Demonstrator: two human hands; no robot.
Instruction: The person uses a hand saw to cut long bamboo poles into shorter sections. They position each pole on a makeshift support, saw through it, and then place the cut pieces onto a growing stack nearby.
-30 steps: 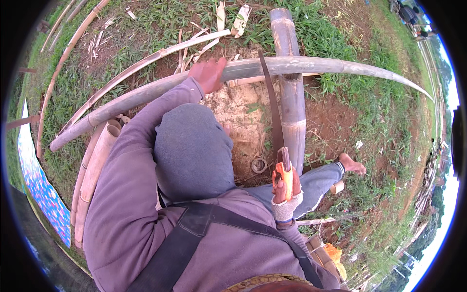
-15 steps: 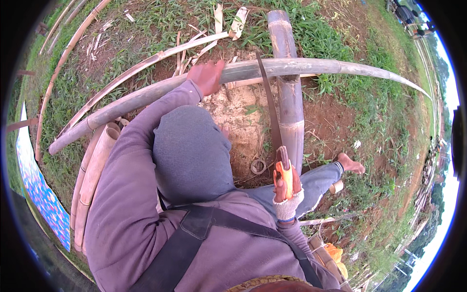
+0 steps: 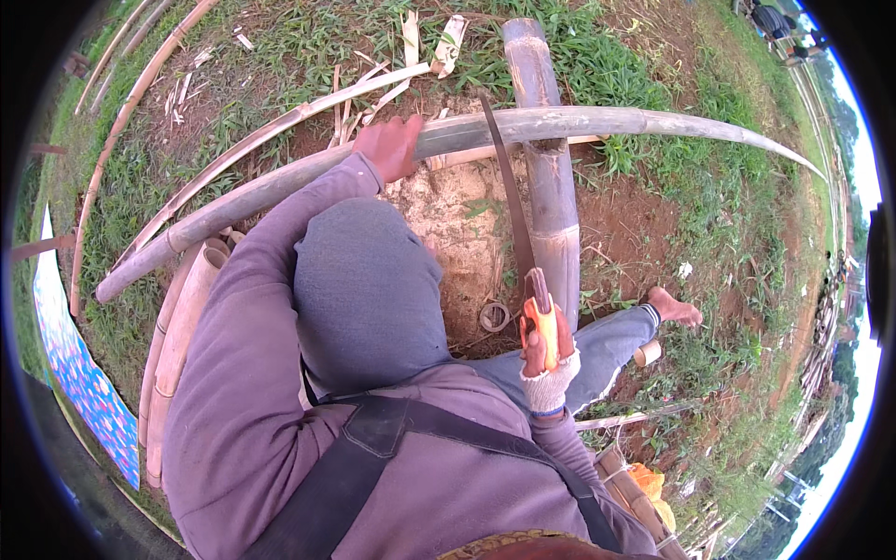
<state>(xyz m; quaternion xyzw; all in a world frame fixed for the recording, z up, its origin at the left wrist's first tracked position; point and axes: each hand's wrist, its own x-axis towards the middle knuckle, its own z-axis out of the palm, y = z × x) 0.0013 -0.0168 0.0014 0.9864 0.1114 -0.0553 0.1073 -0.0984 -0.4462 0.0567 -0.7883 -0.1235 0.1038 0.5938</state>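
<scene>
A long grey-green bamboo pole (image 3: 523, 124) runs across in front of me, over a thicker bamboo piece (image 3: 553, 201) lying on the ground. My left hand (image 3: 388, 149) is wrapped over the pole, left of that crossing. In a pale fingerless glove, my right hand (image 3: 549, 364) grips the orange handle of a handsaw (image 3: 509, 187). The blade points away from me and lies across the pole, just left of the thicker bamboo. Whether its teeth have cut in, I cannot tell. My bent knee (image 3: 369, 289) in denim rises between my arms.
Cut bamboo tubes (image 3: 182, 345) lie at my left. A split bamboo strip (image 3: 280, 121) and pale offcuts (image 3: 450, 45) rest beyond the pole. A small bamboo ring (image 3: 494, 317) sits by the thick piece. My bare foot (image 3: 674, 307) is stretched out to the right. A patterned blue sheet (image 3: 89, 383) is far left.
The saw and my right hand have shifted slightly away from me. My left hand keeps its hold on the pole. The whole view has moved a little.
</scene>
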